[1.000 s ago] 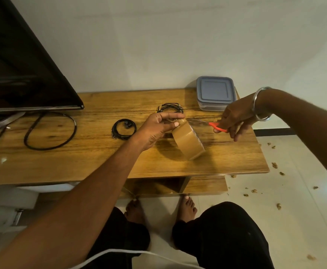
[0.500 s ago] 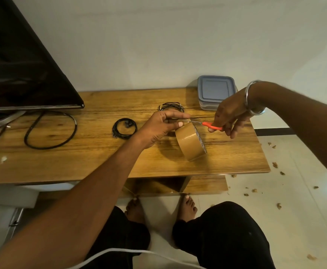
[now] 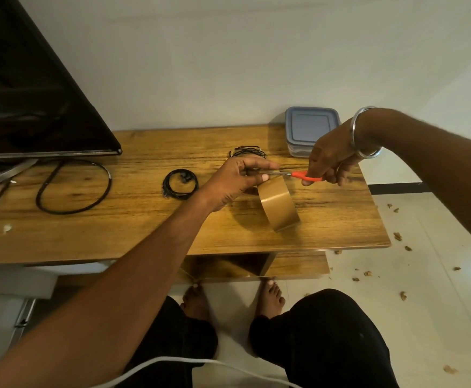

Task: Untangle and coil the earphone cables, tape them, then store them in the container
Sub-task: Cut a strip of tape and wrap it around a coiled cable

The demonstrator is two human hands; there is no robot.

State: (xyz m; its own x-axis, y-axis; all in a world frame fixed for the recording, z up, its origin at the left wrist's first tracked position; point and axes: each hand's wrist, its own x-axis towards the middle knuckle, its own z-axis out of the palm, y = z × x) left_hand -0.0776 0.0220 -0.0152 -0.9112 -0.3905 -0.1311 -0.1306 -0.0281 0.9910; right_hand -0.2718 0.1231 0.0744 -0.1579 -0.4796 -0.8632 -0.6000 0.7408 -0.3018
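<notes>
Over the middle of the wooden counter [image 3: 133, 219], the left hand [image 3: 234, 183] pinches the free end of the tape between thumb and forefinger, and the brown roll of packing tape [image 3: 278, 204] hangs from that strip, tilted, just above the counter top. The right hand [image 3: 330, 161] has its grip closed round the orange handles of a small pair of scissors [image 3: 302, 175], whose thin metal blades point left toward the pinched strip.

Two coiled black earphone cables are on the counter: one round coil [image 3: 179, 184] left of the left hand, and a flatter bundle [image 3: 247, 151] behind it, toward the back edge. The grey-lidded plastic container [image 3: 311, 130] stands at the back right corner, lid on.

What could go wrong from here, as I judge it: the blades sit very close to the left fingertips, so a careless snip could nick them. Once cut, the roll loses its only support and would likely drop and roll toward the right edge. The short freed piece may fold onto itself or stick to the fingers.

Hard to make out: whether the blades are open or already biting the tape, how long the pulled strip is, and whether either coil already carries tape. The container's contents are hidden under the lid. A black screen [image 3: 32, 93] and a thick looped black cable [image 3: 74, 187] at the left are partly cut off.
</notes>
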